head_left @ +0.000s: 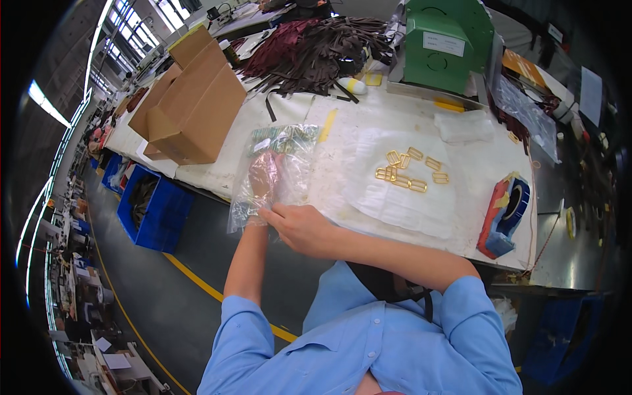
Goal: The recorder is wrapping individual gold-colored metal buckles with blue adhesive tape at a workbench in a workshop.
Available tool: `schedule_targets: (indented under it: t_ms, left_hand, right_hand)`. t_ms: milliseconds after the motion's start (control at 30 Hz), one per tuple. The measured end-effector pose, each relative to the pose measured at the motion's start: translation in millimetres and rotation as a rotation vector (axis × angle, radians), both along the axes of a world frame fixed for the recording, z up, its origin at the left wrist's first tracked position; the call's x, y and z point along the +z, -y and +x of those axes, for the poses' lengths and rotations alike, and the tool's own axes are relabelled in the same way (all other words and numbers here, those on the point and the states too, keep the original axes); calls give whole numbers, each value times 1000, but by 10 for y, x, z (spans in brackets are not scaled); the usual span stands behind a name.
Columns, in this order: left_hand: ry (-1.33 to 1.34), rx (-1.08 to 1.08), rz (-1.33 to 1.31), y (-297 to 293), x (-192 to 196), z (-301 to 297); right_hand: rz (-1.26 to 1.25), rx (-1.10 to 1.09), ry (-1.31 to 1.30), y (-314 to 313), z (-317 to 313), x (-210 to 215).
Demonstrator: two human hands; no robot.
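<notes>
A clear plastic bag (pixel 299 172) lies over the table's front edge, with greenish, shiny contents (pixel 286 139) toward its far end that I cannot make out exactly. My left hand (pixel 264 174) reaches inside the bag, and the wrinkled film blurs its fingers. At the near rim of the bag my right hand (pixel 304 229) is closed, pinching the plastic between thumb and fingers beside my left wrist. Several gold metal strap sliders (pixel 409 183) lie in a loose group on a white sheet (pixel 368 204) to the right.
An open cardboard box (pixel 197 108) stands at the left. Dark red and brown strips (pixel 316 49) are heaped at the back, near a green machine (pixel 438 49). A tape dispenser (pixel 503 217) sits at the right edge. A blue crate (pixel 158 220) stands below the table.
</notes>
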State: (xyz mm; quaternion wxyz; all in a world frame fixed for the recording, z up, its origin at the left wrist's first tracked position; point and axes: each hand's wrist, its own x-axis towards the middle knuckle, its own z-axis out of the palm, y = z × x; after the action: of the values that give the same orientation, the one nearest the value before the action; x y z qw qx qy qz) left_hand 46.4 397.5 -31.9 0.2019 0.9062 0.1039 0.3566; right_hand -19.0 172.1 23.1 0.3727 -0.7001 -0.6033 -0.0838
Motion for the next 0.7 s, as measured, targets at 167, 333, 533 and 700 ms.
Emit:
schedule_targets:
  t_ms: [167, 333, 533, 700]
  left_hand:
    - [-122, -11, 70, -59, -2, -65]
    - [50, -145, 64, -19, -46, -41]
    - [-166, -104, 287, -219, -96, 191]
    - [-86, -75, 266, -293, -160, 240]
  right_hand:
    - [-22, 8, 5, -42, -17, -44]
    - [-33, 11, -19, 14, -20, -37]
    - [-44, -1, -9, -21, -6, -43]
    - [-54, 13, -14, -22, 4, -9]
